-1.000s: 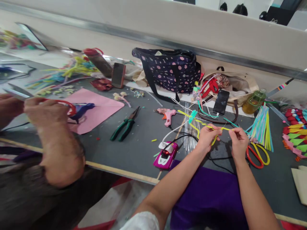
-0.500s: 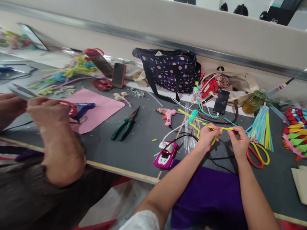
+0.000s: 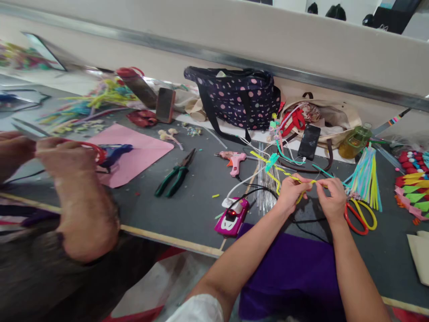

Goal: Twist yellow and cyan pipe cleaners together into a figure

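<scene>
You are sitting at a shared craft workshop bench (image 3: 201, 197), a long grey surface running against a low partition wall. Craft supplies cover it: a pink glue gun (image 3: 236, 162) near the centre, green-handled pliers (image 3: 176, 173) at nine o'clock from it, bundles of coloured pipe cleaners (image 3: 365, 179) at three o'clock, red and yellow scissors (image 3: 360, 217) just below those, and a pink paper sheet (image 3: 139, 154) further left. Personal bags, a polka-dot bag (image 3: 239, 98) among them, line the wall at twelve o'clock. Another person's hand (image 3: 67, 156) works at the far left.
</scene>
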A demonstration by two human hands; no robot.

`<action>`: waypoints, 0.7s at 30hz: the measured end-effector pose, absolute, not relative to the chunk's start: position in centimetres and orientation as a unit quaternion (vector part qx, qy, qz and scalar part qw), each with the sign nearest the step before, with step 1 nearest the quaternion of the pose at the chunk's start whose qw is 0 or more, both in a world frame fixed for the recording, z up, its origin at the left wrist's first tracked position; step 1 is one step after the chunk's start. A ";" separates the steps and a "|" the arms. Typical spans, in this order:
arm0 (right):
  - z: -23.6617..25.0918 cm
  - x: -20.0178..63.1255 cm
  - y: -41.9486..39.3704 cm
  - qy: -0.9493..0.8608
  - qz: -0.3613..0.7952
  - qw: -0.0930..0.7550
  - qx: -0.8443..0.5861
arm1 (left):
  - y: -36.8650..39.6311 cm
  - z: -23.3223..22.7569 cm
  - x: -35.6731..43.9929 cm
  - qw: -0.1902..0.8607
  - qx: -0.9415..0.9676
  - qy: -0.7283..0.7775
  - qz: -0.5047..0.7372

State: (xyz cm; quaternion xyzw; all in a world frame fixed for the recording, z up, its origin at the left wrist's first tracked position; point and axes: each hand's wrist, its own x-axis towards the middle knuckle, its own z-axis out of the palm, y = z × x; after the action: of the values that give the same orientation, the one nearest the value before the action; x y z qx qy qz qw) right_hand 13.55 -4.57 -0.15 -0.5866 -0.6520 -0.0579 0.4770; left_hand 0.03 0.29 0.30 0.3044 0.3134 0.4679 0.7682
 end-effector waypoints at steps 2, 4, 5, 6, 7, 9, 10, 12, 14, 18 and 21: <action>0.0 13.6 -4.7 -0.647 -0.082 0.476 -0.590 | 0.4 0.3 0.0 0.750 0.311 0.324 0.486; 0.1 13.8 -4.7 -0.636 -0.084 0.491 -0.589 | 0.6 0.3 -0.1 0.737 0.312 0.330 0.500; 0.1 13.9 -4.7 -0.627 -0.075 0.504 -0.589 | 0.7 0.3 -0.1 0.736 0.312 0.330 0.502; 0.0 14.0 -4.7 -0.615 -0.057 0.521 -0.589 | 0.8 0.3 -0.2 0.739 0.310 0.329 0.500; -0.1 14.2 -4.6 -0.600 -0.033 0.539 -0.590 | 0.9 0.4 -0.2 0.743 0.307 0.326 0.497; -0.4 14.5 -4.4 -0.570 0.024 0.565 -0.596 | 0.9 0.5 -0.3 0.752 0.300 0.321 0.491; -0.5 14.6 -4.3 -0.560 0.051 0.570 -0.599 | 0.9 0.5 -0.3 0.756 0.297 0.319 0.488; -0.8 14.7 -4.1 -0.558 0.094 0.562 -0.603 | 0.8 0.6 -0.3 0.762 0.294 0.316 0.482; -0.8 14.6 -4.0 -0.570 0.116 0.547 -0.602 | 0.7 0.7 -0.4 0.770 0.293 0.314 0.473; -0.5 14.2 -4.2 -0.583 0.119 0.544 -0.591 | 0.6 0.8 -0.3 0.778 0.295 0.307 0.462; -0.4 14.0 -4.2 -0.580 0.133 0.559 -0.578 | 0.6 0.8 -0.3 0.783 0.299 0.301 0.454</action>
State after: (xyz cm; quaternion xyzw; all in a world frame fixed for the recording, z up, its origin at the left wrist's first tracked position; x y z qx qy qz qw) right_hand 14.04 -4.23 -0.37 -0.5779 -0.5800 0.1326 0.5586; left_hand -0.32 0.55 0.75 0.2994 0.3014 0.4544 0.7830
